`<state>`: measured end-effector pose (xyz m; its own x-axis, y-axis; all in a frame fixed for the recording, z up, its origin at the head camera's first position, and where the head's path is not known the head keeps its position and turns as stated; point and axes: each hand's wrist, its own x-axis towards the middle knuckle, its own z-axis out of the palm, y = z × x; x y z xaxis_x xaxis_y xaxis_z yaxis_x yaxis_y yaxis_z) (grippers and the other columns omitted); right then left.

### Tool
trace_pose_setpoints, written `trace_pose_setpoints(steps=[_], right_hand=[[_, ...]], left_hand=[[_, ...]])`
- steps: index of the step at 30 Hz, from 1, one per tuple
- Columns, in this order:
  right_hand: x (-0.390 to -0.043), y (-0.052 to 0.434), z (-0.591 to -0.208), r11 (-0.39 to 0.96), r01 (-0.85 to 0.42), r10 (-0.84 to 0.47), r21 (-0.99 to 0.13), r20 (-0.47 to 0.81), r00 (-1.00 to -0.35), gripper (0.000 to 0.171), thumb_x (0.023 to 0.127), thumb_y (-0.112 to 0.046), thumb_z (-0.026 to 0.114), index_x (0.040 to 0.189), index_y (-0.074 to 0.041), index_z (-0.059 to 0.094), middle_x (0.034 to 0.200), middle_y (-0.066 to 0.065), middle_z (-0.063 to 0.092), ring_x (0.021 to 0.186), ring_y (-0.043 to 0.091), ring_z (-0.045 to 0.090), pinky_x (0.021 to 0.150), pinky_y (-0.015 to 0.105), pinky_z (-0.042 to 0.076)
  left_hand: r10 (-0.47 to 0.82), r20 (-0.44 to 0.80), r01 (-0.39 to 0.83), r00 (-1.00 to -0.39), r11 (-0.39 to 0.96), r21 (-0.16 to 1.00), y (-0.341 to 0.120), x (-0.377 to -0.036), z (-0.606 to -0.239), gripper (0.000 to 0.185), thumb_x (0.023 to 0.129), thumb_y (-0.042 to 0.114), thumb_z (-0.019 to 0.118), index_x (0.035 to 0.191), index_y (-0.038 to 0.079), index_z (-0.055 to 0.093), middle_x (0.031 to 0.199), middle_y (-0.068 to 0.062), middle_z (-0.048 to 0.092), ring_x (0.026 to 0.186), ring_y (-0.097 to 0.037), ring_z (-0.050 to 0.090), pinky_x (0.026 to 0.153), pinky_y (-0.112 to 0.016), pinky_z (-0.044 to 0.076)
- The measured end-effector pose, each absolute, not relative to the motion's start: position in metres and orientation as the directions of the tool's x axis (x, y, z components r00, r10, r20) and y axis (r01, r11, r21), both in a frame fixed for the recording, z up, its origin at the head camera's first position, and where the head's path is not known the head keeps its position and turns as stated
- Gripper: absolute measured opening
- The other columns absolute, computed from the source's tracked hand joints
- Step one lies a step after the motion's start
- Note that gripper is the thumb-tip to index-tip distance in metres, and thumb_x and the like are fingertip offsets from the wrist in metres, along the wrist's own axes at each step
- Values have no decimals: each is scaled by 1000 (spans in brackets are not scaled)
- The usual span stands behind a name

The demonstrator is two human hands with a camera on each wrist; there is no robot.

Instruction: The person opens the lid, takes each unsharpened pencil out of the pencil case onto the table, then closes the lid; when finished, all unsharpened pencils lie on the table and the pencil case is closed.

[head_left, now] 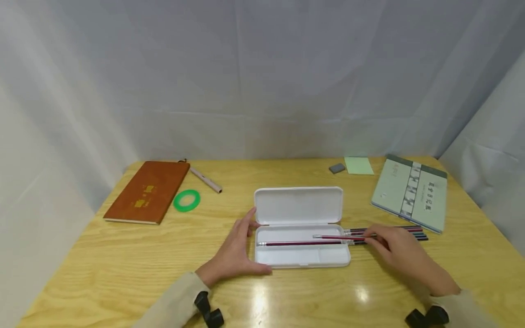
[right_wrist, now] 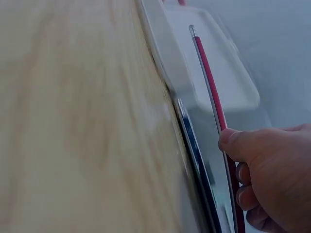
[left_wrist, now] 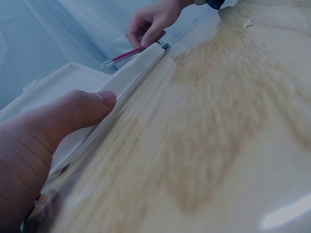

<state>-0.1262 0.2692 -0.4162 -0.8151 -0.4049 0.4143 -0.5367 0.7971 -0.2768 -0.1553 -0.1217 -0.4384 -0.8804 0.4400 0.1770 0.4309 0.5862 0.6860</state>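
Open pencil case (head_left: 301, 228) holds one red pencil (head_left: 301, 243).

A staged recording booth: white cloth backdrop (head_left: 262, 68) on all sides of a wooden desk (head_left: 123, 273) with stationery.

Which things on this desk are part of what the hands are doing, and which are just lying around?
In use: white pencil case, red pencil in right hand, pencil in case, spare pencils, left hand.

Lying about: brown notebook, green tape ring, pen, eraser, sticky notes, green booklet.
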Motion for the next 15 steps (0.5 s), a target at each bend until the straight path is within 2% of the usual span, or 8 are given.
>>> trace_pose_setpoints(steps=[2, 4, 8, 15], right_hand=[[-119, 288, -419, 798, -510, -372, -322, 402, -837, 15, 85, -7, 71, 87, -21, 67, 59, -22, 42, 50, -8, 30, 46, 16, 31], [-111, 306, -422, 797, -485, -343, -359, 392, -854, 20, 83, -4, 72, 87, -23, 66, 58, -22, 38, 50, -7, 30, 45, 17, 30], [-100, 333, -426, 812, -432, -291, -392, 370, -882, 19, 83, -3, 72, 87, -21, 67, 60, -21, 41, 53, -6, 33, 47, 17, 31], [-96, 345, -435, 807, -446, -317, -386, 355, -880, 22, 77, -3, 77, 83, -22, 69, 61, -23, 43, 54, -7, 34, 47, 15, 30]], left_hand=[[444, 178, 435, -878, 588, 682, -121, -156, -440, 139, 49, 49, 92, 156, 17, 9, 129, -1, 50, 106, -14, 47, 93, -36, 46], [446, 180, 438, -876, 584, 684, -120, -157, -440, 139, 50, 50, 92, 156, 18, 8, 129, 0, 49, 106, -14, 46, 93, -36, 46], [445, 188, 440, -876, 575, 689, -120, -158, -440, 139, 50, 49, 92, 156, 19, 8, 128, 1, 49, 105, -14, 46, 91, -36, 46], [446, 184, 437, -876, 575, 691, -122, -157, -440, 138, 50, 51, 92, 156, 20, 8, 128, 1, 49, 105, -15, 46, 91, -36, 46]])
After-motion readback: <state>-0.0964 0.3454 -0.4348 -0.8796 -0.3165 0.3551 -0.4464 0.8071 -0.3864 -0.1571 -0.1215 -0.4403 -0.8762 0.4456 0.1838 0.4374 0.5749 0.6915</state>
